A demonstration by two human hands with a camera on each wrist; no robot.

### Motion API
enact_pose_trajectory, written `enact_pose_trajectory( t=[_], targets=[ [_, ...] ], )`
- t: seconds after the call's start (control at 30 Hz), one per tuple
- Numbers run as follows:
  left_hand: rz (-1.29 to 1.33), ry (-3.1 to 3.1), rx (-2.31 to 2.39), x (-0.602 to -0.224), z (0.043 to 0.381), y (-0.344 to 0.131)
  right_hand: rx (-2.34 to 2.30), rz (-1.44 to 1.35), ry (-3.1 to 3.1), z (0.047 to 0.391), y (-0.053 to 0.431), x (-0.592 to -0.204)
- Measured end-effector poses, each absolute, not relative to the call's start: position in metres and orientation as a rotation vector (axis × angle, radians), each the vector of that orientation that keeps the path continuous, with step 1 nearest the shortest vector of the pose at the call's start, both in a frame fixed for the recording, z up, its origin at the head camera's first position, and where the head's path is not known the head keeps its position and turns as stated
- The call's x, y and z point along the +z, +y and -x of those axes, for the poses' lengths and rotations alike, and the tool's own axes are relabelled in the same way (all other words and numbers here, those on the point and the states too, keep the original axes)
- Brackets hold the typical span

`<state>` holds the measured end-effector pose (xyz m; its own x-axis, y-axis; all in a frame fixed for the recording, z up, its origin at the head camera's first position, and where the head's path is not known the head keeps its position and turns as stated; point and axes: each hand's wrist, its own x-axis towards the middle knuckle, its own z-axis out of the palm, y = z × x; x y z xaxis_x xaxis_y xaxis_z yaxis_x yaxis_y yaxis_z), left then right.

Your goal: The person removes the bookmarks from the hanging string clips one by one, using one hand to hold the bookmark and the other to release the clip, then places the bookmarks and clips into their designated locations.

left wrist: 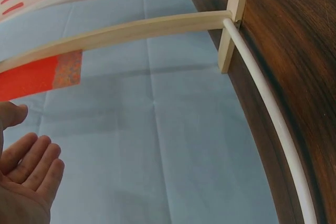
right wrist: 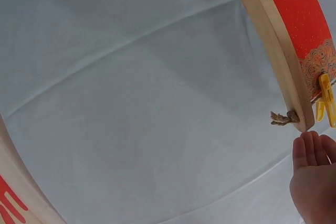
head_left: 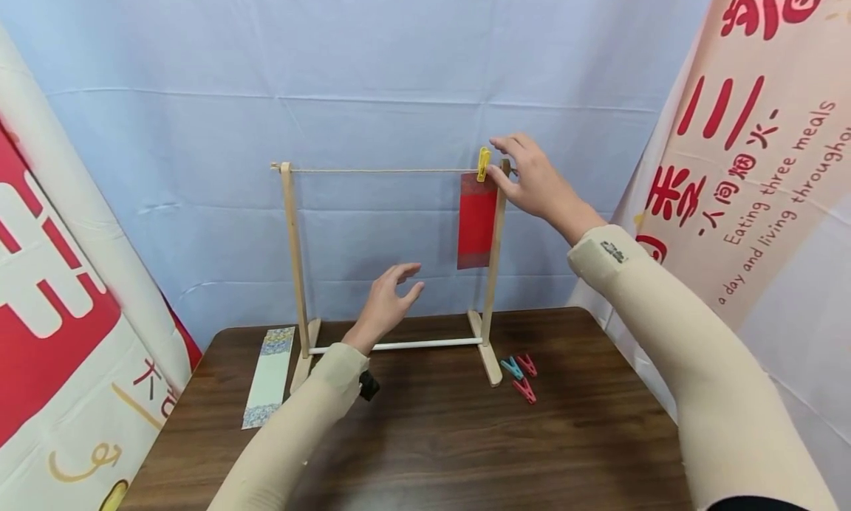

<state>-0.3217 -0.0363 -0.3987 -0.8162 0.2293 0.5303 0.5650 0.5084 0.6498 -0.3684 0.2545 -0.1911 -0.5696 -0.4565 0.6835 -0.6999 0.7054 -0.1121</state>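
Observation:
A red strip of paper [head_left: 476,223] with patterned ends hangs from the string [head_left: 379,170] near the right post of a wooden stand [head_left: 495,275]. One yellow clothespin [head_left: 483,164] clips its top edge to the string. My right hand [head_left: 532,179] is beside that clothespin, thumb and fingers spread apart, at the top of the post. Lower down, in front of the stand's middle, my left hand [head_left: 385,302] is held in the air with loose fingers and nothing in it. In the left wrist view, the left fingers [left wrist: 39,166] are below the paper.
On the wooden table [head_left: 465,437], a blue clothespin [head_left: 512,367] and two pink clothespins [head_left: 524,390] lie right of the stand's foot. A pale paper strip with patterned ends [head_left: 269,378] lies at the left. A white rod [head_left: 432,343] joins the stand's feet. Cloth hangs behind.

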Motion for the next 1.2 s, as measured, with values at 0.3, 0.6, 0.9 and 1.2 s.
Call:
enact_pose_trajectory(
  t=[0.3,0.6,0.9,1.2],
  targets=[
    [0.674,-2.402,-1.228,-0.397,0.332,-0.027,0.554,-0.859,-2.373,0.379,0.251,-0.188],
    [0.674,-2.441,-1.210,-0.394,0.338,-0.014,0.674,-0.855,-2.387,0.385,0.246,-0.189],
    [0.706,-2.431,-1.230,-0.392,0.341,-0.003,0.817,-0.782,-2.395,0.384,0.243,-0.192],
    [0.674,-2.464,-1.255,-0.397,0.346,0.002,0.942,-0.744,-2.346,0.386,0.243,-0.192]
  ],
)
